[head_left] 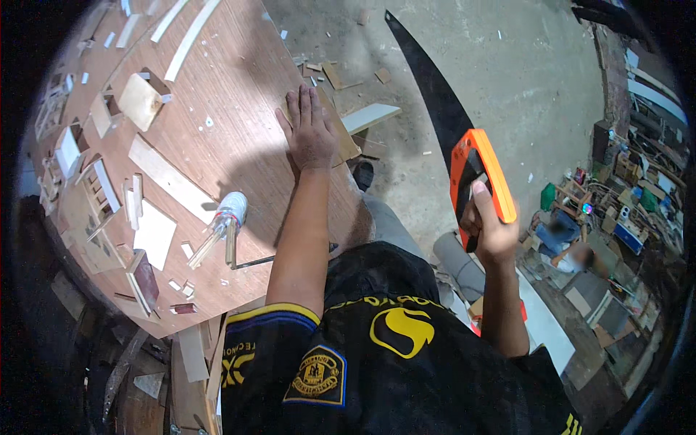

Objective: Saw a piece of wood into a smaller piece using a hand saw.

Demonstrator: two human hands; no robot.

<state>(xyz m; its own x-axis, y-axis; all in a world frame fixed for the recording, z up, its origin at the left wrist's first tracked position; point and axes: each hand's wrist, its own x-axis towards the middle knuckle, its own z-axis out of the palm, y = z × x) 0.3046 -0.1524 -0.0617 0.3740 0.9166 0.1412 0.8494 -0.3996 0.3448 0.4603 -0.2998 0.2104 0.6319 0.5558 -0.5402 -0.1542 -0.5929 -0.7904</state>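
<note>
My right hand (493, 228) is wrapped round the orange and black handle of a handsaw (437, 94). The dark blade points up and away over the floor, apart from any wood. Stretched out flat, my left hand (313, 138) presses on a thin brown board (341, 130) at the table's right edge. Part of that board is hidden under the palm. Just beyond it, a white-faced strip of board (371, 117) shows past the edge.
On the wooden table (239, 94) stand a whitish bottle (232, 208), a long pale wood strip (170, 177), a white panel (154, 233) and several offcuts. Scraps lie on the concrete floor (536, 80). Another person (565, 239) is low down at the right, among clutter.
</note>
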